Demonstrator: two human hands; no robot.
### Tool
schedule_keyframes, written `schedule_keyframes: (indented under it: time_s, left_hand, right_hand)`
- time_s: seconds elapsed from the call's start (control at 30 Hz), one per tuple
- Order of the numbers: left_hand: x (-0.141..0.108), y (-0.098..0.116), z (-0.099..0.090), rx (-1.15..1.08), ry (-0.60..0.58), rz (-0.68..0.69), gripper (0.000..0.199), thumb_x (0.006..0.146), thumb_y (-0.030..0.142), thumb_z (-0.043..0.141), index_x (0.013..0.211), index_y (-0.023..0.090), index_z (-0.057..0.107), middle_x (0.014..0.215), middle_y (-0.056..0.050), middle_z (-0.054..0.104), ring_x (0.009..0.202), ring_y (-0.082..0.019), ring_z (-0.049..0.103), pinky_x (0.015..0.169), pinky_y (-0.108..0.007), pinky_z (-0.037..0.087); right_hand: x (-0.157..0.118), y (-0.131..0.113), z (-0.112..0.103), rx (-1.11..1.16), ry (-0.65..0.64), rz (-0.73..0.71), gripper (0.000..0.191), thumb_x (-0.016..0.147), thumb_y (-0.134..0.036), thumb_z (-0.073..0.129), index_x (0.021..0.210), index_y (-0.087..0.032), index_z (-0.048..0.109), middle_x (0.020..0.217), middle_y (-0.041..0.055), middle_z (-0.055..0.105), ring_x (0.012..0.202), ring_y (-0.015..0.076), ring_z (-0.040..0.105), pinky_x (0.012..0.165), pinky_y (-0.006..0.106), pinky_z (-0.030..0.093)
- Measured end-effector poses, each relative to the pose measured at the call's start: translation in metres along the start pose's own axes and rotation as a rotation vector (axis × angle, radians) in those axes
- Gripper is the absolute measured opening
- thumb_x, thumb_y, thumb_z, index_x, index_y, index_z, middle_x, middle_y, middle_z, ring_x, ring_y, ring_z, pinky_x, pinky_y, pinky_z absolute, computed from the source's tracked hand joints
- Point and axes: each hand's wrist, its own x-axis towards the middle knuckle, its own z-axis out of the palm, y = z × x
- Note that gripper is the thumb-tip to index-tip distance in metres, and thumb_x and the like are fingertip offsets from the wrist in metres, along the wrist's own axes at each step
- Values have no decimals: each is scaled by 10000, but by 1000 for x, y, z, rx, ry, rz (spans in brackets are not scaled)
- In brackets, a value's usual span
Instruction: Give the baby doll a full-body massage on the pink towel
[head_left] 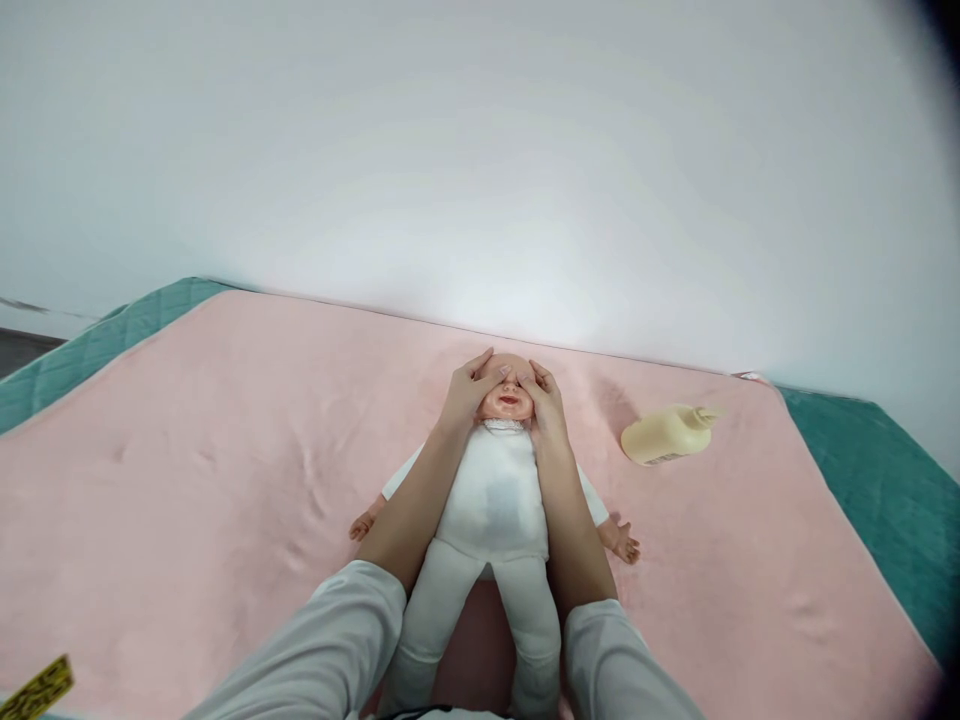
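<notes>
A baby doll with a white cloth body (491, 500) lies on its back, legs toward me and arms spread. My left hand (472, 385) rests against the left side of the doll's head (508, 402), its thumb over one eye. On the opposite side my right hand (543, 392) touches the head in the same way, thumb across the other eye. Both hands have their fingers apart and cup the head between them. The doll's mouth and chin show between my wrists.
A pale yellow pump bottle (666, 435) stands to the right of the doll. Beneath lies a pink blanket (187, 450) over a green quilted cover (862, 470). A white wall (480, 170) rises behind. A yellow and black tag (37, 690) shows at the bottom left.
</notes>
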Motion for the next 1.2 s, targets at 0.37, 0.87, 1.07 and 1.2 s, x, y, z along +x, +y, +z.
schedule_keyframes:
  time_s: [0.37, 0.87, 1.07, 1.2]
  left_hand:
    - [-3, 7, 2, -48, -9, -40, 682, 697, 265, 792, 1335, 160, 575, 1163, -116, 691, 1011, -223, 673, 986, -401, 503]
    - [-5, 18, 2, -127, 23, -103, 488, 786, 212, 668, 1266, 134, 632, 1232, -129, 671, 1145, -242, 627, 1048, -390, 453]
    - [2, 11, -3, -129, 4, -95, 455, 795, 195, 647, 1248, 154, 648, 1300, -117, 634, 1214, -241, 587, 1081, -382, 419]
    - [3, 7, -3, -151, 12, -80, 426, 785, 249, 677, 1201, 157, 673, 1304, -121, 629, 1230, -261, 569, 1081, -403, 413]
  right_hand:
    - [-2, -4, 3, 59, -2, 48, 467, 637, -276, 781, 1075, -215, 634, 1015, 27, 691, 891, 170, 674, 825, 318, 568]
    - [0, -11, 1, 203, -4, 149, 394, 616, -200, 730, 1001, -187, 650, 904, 48, 725, 836, 225, 697, 865, 456, 574]
    - [3, -11, -1, 248, -8, 176, 386, 607, -174, 705, 991, -182, 666, 888, 64, 734, 864, 252, 700, 896, 503, 556]
    - [6, -9, -2, 257, 15, 202, 389, 613, -144, 672, 1000, -181, 679, 912, 60, 732, 922, 252, 689, 925, 501, 541]
